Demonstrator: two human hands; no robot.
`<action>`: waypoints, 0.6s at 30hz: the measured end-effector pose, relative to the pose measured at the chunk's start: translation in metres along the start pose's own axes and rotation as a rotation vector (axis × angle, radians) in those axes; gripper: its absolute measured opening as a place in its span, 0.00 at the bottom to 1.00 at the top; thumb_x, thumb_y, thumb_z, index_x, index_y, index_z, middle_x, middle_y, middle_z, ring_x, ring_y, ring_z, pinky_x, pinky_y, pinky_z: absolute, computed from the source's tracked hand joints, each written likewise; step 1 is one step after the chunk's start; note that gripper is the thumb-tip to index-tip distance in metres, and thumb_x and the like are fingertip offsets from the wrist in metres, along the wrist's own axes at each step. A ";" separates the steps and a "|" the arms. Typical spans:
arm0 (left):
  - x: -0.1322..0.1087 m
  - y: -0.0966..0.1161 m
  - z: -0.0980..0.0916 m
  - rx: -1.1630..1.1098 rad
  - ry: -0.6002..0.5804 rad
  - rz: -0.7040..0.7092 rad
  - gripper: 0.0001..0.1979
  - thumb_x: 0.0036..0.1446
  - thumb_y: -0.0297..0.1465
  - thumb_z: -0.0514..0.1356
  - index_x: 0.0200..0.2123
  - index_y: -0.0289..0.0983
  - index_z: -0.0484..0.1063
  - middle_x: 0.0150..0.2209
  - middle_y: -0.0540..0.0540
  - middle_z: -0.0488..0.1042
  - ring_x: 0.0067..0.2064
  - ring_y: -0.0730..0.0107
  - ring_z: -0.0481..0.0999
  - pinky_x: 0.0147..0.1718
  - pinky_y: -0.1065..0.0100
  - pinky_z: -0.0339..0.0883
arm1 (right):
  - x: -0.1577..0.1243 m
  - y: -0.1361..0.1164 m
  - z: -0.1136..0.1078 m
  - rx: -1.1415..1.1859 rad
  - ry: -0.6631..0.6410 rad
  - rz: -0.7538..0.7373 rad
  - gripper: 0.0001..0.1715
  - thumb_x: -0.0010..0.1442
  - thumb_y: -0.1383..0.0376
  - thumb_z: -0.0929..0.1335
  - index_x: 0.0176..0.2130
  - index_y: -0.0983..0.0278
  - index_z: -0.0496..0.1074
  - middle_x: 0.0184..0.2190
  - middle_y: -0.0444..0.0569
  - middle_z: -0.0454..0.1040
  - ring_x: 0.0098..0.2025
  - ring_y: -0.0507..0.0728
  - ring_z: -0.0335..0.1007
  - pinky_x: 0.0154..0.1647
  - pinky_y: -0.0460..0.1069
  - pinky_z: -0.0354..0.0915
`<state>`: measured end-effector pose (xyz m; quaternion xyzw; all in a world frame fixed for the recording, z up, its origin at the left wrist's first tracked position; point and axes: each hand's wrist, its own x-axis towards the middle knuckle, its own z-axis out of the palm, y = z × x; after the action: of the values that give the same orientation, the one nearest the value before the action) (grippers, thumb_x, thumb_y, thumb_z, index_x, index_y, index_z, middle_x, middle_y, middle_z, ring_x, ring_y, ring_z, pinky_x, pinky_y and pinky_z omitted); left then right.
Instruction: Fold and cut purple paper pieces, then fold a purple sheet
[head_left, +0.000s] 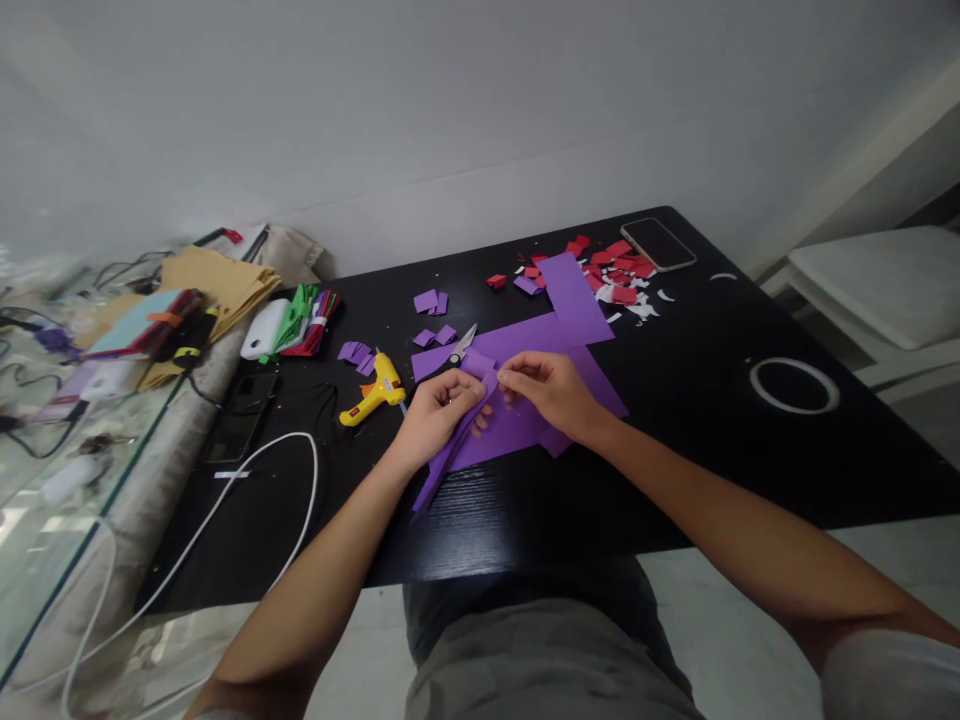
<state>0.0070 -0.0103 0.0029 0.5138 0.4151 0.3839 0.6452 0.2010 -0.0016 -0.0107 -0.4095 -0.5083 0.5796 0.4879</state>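
My left hand (437, 412) and my right hand (546, 390) meet over the middle of a black table (675, 470). Both pinch a narrow purple paper strip (454, 450) that hangs from my fingers toward the table's front edge. Larger purple paper sheets (574, 300) lie flat under and behind my hands. A pair of scissors (463, 345) rests just beyond my left hand. A yellow glue gun (375, 392) lies to its left, with a white cable (300, 470) looping toward me.
Small purple squares (429, 302) and red and white paper scraps (619, 275) are scattered at the back. A phone (658, 243) lies back right, a white ring (794, 385) right. Coloured paper stack (304, 322), dark phone (241, 420) and clutter on a glass surface (67, 480) sit left.
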 end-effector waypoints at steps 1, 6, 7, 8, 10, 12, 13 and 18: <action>0.000 0.000 0.000 -0.002 0.001 -0.005 0.21 0.53 0.45 0.73 0.33 0.34 0.72 0.26 0.47 0.80 0.23 0.71 0.78 0.24 0.70 0.74 | 0.000 0.000 0.000 -0.002 0.007 -0.004 0.17 0.54 0.52 0.77 0.31 0.63 0.77 0.24 0.44 0.76 0.26 0.52 0.73 0.34 0.50 0.75; 0.001 0.001 -0.002 0.011 0.002 -0.022 0.22 0.52 0.46 0.73 0.32 0.34 0.72 0.26 0.46 0.80 0.23 0.72 0.78 0.22 0.72 0.73 | 0.002 -0.001 -0.002 -0.028 0.053 -0.016 0.13 0.55 0.55 0.76 0.30 0.61 0.76 0.24 0.43 0.76 0.27 0.53 0.73 0.35 0.50 0.75; 0.001 0.001 -0.002 0.017 0.001 -0.020 0.22 0.52 0.46 0.73 0.32 0.34 0.72 0.26 0.46 0.80 0.23 0.72 0.78 0.22 0.72 0.73 | 0.002 0.000 -0.002 -0.030 0.057 -0.015 0.13 0.55 0.55 0.76 0.30 0.61 0.76 0.24 0.43 0.76 0.27 0.53 0.73 0.35 0.50 0.75; 0.002 0.000 -0.002 0.022 0.000 -0.016 0.21 0.53 0.46 0.73 0.31 0.34 0.72 0.26 0.46 0.80 0.23 0.72 0.77 0.22 0.72 0.73 | 0.002 0.000 -0.003 -0.031 0.059 -0.014 0.12 0.56 0.55 0.76 0.31 0.60 0.76 0.24 0.43 0.76 0.27 0.53 0.73 0.35 0.51 0.75; 0.002 0.000 -0.002 0.030 0.001 -0.005 0.21 0.53 0.45 0.72 0.31 0.34 0.72 0.26 0.46 0.80 0.23 0.72 0.77 0.22 0.72 0.72 | 0.003 0.001 -0.003 -0.029 0.056 -0.009 0.12 0.56 0.55 0.75 0.30 0.60 0.76 0.23 0.43 0.75 0.27 0.53 0.73 0.35 0.51 0.75; 0.001 -0.001 -0.002 0.040 0.003 0.009 0.21 0.54 0.45 0.72 0.31 0.34 0.72 0.26 0.47 0.79 0.23 0.73 0.77 0.22 0.72 0.72 | 0.003 0.000 -0.003 -0.013 0.041 0.012 0.11 0.56 0.56 0.75 0.30 0.60 0.75 0.24 0.43 0.76 0.27 0.53 0.73 0.35 0.51 0.74; 0.001 -0.001 -0.002 0.048 0.005 0.018 0.20 0.54 0.45 0.72 0.31 0.34 0.72 0.26 0.47 0.79 0.23 0.73 0.77 0.22 0.72 0.72 | 0.003 0.000 -0.003 0.005 0.023 0.030 0.11 0.55 0.56 0.75 0.30 0.60 0.75 0.24 0.43 0.76 0.27 0.53 0.74 0.36 0.51 0.74; -0.001 -0.004 0.000 0.119 0.008 0.077 0.19 0.56 0.44 0.71 0.31 0.35 0.71 0.26 0.48 0.79 0.24 0.73 0.77 0.23 0.72 0.71 | -0.001 -0.004 0.000 0.071 -0.089 0.096 0.14 0.56 0.54 0.76 0.32 0.62 0.78 0.25 0.44 0.78 0.29 0.54 0.76 0.35 0.50 0.74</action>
<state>0.0069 -0.0115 -0.0009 0.5653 0.4199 0.3851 0.5965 0.2021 -0.0023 -0.0068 -0.3895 -0.4885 0.6376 0.4507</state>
